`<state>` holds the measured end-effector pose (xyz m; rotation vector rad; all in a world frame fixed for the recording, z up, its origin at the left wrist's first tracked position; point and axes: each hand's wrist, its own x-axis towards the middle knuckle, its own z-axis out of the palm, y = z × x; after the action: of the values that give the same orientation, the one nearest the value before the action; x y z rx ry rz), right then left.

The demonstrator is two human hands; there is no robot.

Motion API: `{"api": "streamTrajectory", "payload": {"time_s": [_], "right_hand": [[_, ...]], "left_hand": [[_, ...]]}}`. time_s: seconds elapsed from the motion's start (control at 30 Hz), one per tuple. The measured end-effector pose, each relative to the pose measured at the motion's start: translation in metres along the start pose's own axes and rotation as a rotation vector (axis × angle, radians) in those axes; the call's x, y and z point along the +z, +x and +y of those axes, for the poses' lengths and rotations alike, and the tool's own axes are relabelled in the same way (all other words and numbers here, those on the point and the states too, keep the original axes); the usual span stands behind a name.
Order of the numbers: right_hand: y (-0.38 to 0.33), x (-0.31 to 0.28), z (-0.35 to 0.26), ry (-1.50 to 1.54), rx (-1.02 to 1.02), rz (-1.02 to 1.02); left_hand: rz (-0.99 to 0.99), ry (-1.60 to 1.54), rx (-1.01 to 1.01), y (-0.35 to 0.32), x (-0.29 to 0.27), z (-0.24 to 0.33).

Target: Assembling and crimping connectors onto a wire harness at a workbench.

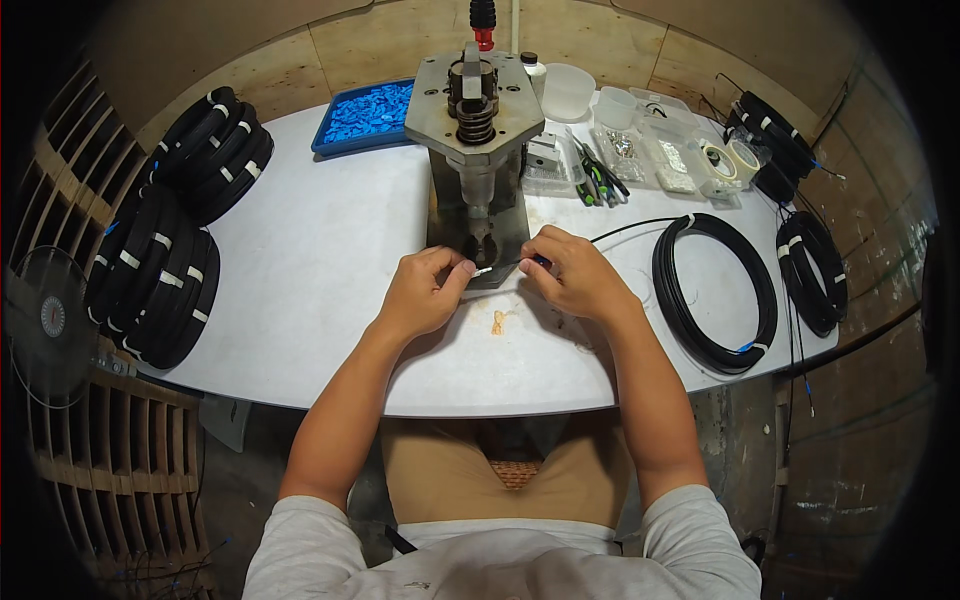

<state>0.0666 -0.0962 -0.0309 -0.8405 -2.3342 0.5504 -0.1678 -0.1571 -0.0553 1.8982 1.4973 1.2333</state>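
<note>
My left hand point(425, 288) is closed, thumb and forefinger pinching a small whitish rod-like piece point(483, 271) that sticks out to the right. It is too small to name its kind surely. Opposite it, my right hand point(575, 272) is closed on a black cable point(632, 229), which runs off to a large coil of black cable point(663, 290) on the right. A dark bit shows between the right fingers. Both hands are at the foot of a metal bench press point(480, 150), in front of its lower tool. Whether the whitish piece joins the cable is unclear.
A blue tray point(320, 148) of blue plastic parts stands back left. Stacked black coils point(150, 270) line the left edge; more coils point(810, 270) hang at the right. Pliers point(600, 180), tape rolls point(740, 160) and plastic tubs point(568, 92) lie back right.
</note>
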Motion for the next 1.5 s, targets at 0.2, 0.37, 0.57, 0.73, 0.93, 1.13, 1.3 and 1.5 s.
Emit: {"api": "streamTrajectory", "payload": {"time_s": [0.2,0.37,0.57,0.73,0.93,1.13,1.3,1.5], "right_hand": [[0.0,0.001,0.0,-0.023,0.001,0.008],[0.001,0.003,0.001,-0.044,-0.03,0.017],[0.001,0.001,0.003,-0.124,-0.09,-0.042],[0.0,0.0,0.004,-0.109,-0.059,-0.14],[0.0,0.0,0.005,-0.094,-0.039,-0.174],[0.0,0.002,0.008,-0.082,-0.057,-0.176],[0.0,0.002,0.009,-0.079,-0.051,-0.178],[0.0,0.002,0.01,-0.074,-0.067,-0.163]], "left_hand": [[-0.014,-0.004,0.05,0.0,-0.001,-0.001],[-0.02,-0.006,0.024,0.001,0.0,-0.001],[-0.047,0.027,0.033,0.002,0.0,0.001],[-0.066,0.039,0.022,0.001,0.001,-0.002],[-0.098,0.017,-0.036,0.001,0.0,0.003],[-0.11,0.015,-0.032,0.001,0.001,-0.003],[-0.111,0.013,-0.031,0.001,0.001,-0.001],[-0.114,0.023,-0.005,0.002,0.002,-0.005]]}}
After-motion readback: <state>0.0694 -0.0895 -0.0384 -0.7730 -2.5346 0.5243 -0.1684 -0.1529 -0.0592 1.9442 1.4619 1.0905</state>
